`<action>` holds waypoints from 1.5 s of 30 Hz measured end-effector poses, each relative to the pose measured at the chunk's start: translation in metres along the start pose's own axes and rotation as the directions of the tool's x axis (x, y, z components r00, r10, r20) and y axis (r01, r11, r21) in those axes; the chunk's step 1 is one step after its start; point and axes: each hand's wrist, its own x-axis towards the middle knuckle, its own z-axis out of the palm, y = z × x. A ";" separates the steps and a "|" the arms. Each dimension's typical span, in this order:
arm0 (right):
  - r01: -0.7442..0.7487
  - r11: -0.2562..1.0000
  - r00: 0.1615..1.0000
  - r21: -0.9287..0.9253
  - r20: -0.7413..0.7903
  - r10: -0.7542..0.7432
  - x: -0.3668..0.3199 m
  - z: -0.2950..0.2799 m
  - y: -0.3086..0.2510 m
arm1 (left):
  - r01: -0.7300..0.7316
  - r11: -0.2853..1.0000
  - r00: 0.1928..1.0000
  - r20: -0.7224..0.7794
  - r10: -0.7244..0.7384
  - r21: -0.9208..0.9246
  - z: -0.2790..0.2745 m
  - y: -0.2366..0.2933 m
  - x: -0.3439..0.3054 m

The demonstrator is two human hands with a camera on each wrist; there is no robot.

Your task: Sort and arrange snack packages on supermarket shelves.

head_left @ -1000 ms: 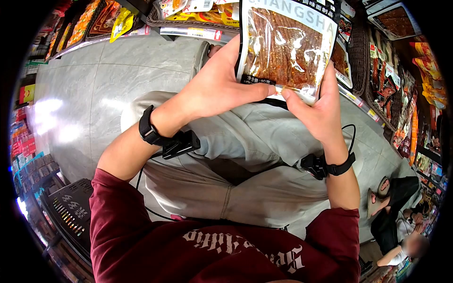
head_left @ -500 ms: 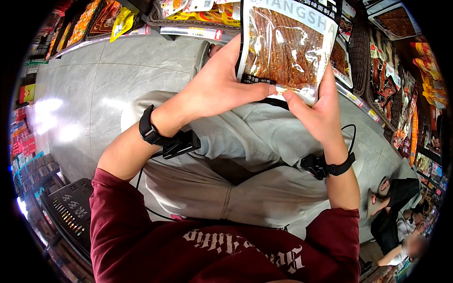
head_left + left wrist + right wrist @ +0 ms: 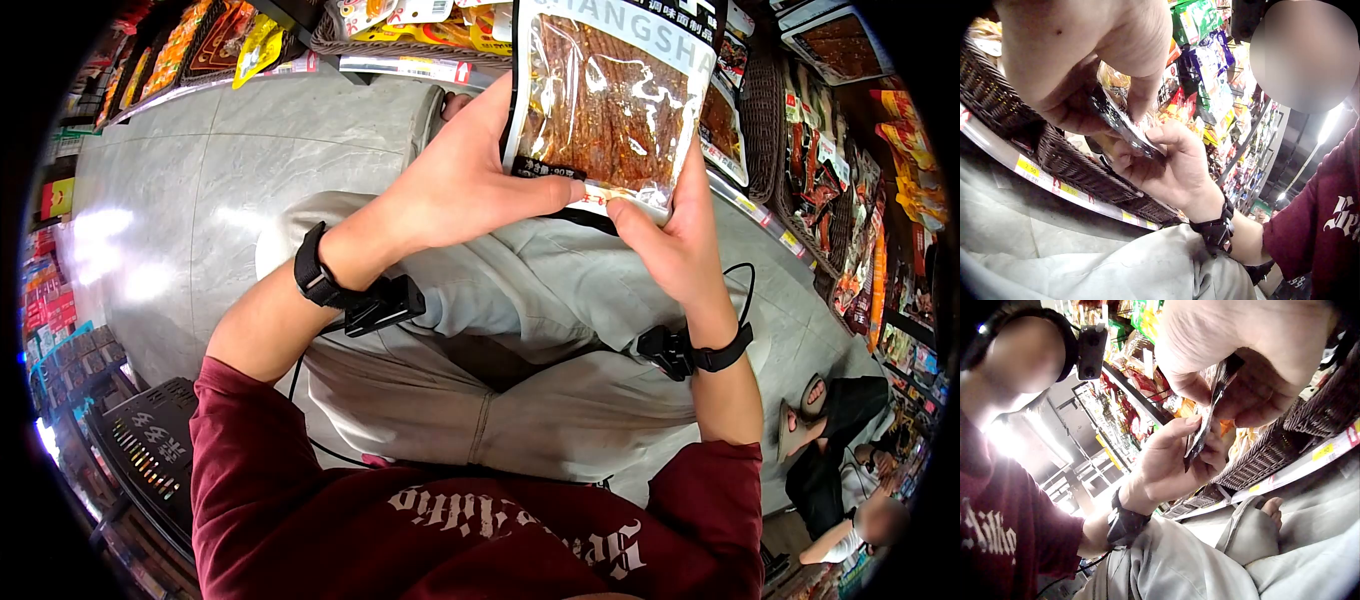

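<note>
A flat snack bag [image 3: 605,100] with a black and white border and "CHANGSHA" lettering is held up at the top of the head view. Brown-red seasoned strips show through its clear window. My left hand [image 3: 460,175] grips the left side, its thumb lying along the lower edge. On the lower right corner, my right hand [image 3: 680,230] pinches the bag, thumb in front and fingers behind. Both thumb tips come close together at the bottom edge. Seen nearly edge-on in the left wrist view, the bag [image 3: 1119,122] tilts between the two hands.
Wicker baskets [image 3: 765,130] of packaged snacks line the shelf ahead and to the right, with price tags [image 3: 410,70] along its edge. Grey floor tiles [image 3: 270,130] spread at left. A black crate [image 3: 150,440] stands at lower left; another person [image 3: 840,470] sits at lower right.
The right thumb has shifted slightly to the right along the bag's lower edge, and the bag has moved a touch rightward. Both hands keep their hold.
</note>
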 end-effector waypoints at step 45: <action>0.033 0.999 0.999 0.014 -0.024 -0.033 0.005 0.008 0.003 | 0.034 0.992 0.993 -0.104 -0.047 -0.124 0.002 0.005 0.001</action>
